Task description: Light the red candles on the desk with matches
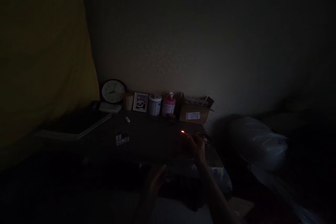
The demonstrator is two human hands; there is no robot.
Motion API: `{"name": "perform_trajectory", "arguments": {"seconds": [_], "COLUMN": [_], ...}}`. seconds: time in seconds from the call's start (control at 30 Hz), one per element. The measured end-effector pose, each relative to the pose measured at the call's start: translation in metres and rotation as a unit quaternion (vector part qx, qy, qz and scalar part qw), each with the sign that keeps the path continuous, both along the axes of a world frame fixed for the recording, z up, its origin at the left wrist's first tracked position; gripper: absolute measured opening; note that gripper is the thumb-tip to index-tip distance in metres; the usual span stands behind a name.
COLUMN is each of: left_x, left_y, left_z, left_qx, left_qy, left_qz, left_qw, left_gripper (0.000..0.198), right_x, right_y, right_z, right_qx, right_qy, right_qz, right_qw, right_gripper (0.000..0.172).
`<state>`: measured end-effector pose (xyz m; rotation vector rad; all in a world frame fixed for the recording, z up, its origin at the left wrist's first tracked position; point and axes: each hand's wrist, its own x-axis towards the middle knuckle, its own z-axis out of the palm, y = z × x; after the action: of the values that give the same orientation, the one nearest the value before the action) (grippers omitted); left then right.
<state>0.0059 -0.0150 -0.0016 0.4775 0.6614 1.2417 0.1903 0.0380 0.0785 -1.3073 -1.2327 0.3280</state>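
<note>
The room is very dark. My right hand point(195, 147) is raised over the desk point(147, 140) with its fingers closed around a thin thing whose tip glows orange point(182, 132); I cannot make out what it is. My left hand point(154, 180) hovers lower, near the desk's front edge, above crinkled clear plastic point(183, 168); its fingers are curled but too dim to read.
Along the wall stand a round clock point(113, 91), a framed panda picture point(140, 102), a white tub point(155, 104), a pink jar point(168, 106) and an open cardboard box point(194, 112). A small pack point(122, 139) lies mid-desk. A white bag point(258, 141) sits right, yellow fabric point(42, 59) left.
</note>
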Motion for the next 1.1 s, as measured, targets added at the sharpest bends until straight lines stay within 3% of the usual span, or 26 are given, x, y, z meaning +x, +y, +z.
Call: {"name": "perform_trajectory", "arguments": {"seconds": [0.27,0.8,1.1], "left_x": [0.001,-0.002,-0.001], "left_y": [0.003,-0.003,0.004], "left_z": [-0.005,0.01,-0.012], "left_qx": [-0.025,-0.023,-0.022], "left_qy": [0.017,-0.008,0.027], "left_qz": [0.009,0.006,0.022], "left_qw": [0.999,1.0,0.999], "left_gripper": [0.02,0.018,0.021], "right_x": [0.0,-0.006,-0.006], "right_y": [0.002,0.0,0.001], "right_z": [-0.002,0.002,0.002], "right_qx": [-0.012,-0.04,-0.042], "right_qy": [0.01,0.012,0.009], "right_qz": [-0.01,-0.029,-0.033], "right_qw": [1.0,0.999,0.999], "right_gripper": [0.032,0.033,0.03]}}
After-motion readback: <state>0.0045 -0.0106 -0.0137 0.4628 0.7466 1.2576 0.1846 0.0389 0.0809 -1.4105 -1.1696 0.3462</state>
